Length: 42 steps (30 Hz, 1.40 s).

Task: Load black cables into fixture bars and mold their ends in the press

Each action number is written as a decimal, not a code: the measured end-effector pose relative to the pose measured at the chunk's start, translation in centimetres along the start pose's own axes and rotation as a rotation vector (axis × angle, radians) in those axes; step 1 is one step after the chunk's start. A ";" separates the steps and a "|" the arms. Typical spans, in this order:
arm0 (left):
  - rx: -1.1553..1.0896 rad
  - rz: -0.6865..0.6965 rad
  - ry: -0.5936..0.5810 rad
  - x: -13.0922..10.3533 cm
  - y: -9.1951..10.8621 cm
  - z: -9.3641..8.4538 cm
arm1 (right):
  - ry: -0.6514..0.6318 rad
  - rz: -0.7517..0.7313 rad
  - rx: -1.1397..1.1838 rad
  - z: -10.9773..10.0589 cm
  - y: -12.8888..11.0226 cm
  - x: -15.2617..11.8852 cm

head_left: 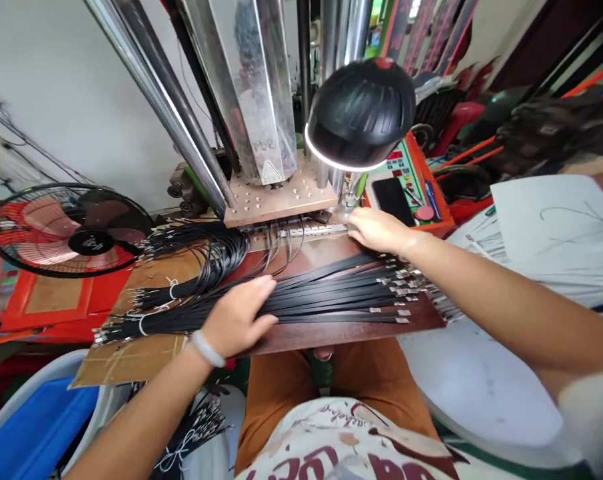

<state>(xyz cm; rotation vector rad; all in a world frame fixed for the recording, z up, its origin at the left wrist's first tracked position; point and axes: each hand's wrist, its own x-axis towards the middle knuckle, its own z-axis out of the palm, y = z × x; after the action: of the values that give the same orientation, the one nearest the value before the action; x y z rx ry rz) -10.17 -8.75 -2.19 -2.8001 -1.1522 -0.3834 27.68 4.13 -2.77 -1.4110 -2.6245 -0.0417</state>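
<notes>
Black flat cables [326, 293] with metal-tipped ends lie side by side across a brown tabletop [331, 330]. My left hand [241, 313] rests over them near their middle, thumb held apart from the fingers. Under the press plate [281, 200] sits a slotted metal bar [314, 231], with thin black cables running out of it toward me. My right hand [378, 230] has its fingers closed at the bar's right end; the fingertips are partly hidden.
Tied black cable bundles [181, 290] lie at left on cardboard [126, 360]. Beyond them stands a fan [91, 240]. A black lamp [364, 110] hangs above my right hand. A phone [392, 202] rests on the orange control box [436, 200]. A white stool [486, 393] is at lower right.
</notes>
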 end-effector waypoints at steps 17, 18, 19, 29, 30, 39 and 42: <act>-0.151 -0.100 -0.229 12.0 3.6 4.7 | -0.123 -0.204 0.145 -1.2 -1.7 -5.0; -0.141 -0.100 -0.238 12.2 3.6 4.9 | -0.129 -0.207 0.131 -0.9 -2.0 -5.1; -0.137 -0.101 -0.235 12.4 3.5 5.1 | -0.127 -0.199 0.113 -0.7 -2.2 -5.1; -0.163 -0.127 -0.167 12.0 2.9 5.7 | -0.344 -0.192 -0.235 -1.9 -4.9 -2.7; -0.157 -0.129 -0.156 11.9 2.9 5.7 | -0.359 -0.210 -0.242 -2.0 -4.9 -2.6; -0.122 -0.131 -0.175 11.6 2.9 4.9 | -0.225 0.018 0.031 -3.9 0.7 -6.3; -0.106 -0.169 -0.311 12.5 3.3 4.3 | 0.168 0.272 0.467 -4.5 1.5 -7.6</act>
<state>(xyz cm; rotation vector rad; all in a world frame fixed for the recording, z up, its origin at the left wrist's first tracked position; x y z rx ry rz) 1.52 -1.85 -2.96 -2.9376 -1.4774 -0.0170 33.59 -1.77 0.42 -1.4924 -2.1013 0.4340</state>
